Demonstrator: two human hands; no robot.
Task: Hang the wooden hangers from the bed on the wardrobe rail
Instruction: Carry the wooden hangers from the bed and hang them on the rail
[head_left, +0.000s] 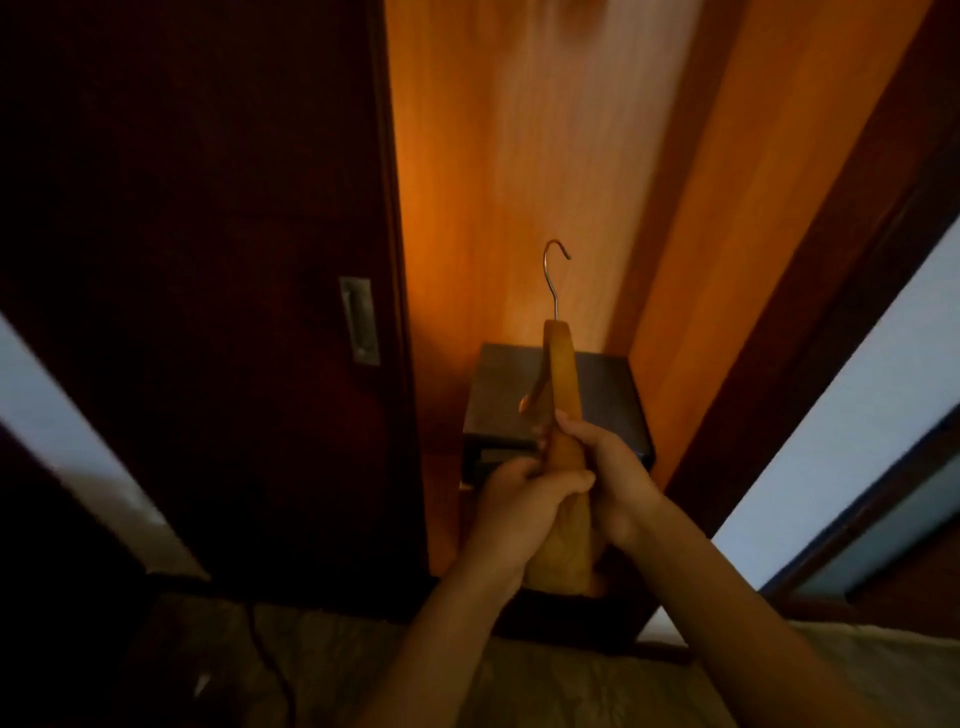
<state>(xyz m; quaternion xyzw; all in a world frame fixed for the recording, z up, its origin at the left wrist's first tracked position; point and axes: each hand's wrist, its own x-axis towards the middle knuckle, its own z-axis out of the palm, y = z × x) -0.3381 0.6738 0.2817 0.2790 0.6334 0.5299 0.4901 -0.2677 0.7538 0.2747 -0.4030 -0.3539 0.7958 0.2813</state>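
A wooden hanger (562, 374) with a metal hook (555, 275) stands edge-on in front of me, hook pointing up. My left hand (519, 512) grips its lower part from the left. My right hand (605, 475) wraps it from the right, slightly higher. Both hands hold it in front of the open wardrobe, whose lit orange inside (519, 182) fills the middle of the view. No rail is in view. More than one hanger may be stacked in my grip; I cannot tell.
A dark sliding wardrobe door (208, 260) with a metal recessed handle (358, 319) stands at the left. A dark box-like safe (597, 395) sits on the wardrobe floor behind the hanger. A dark door frame (810, 312) runs at the right. Bedding (545, 691) and a black cable (270, 665) lie below.
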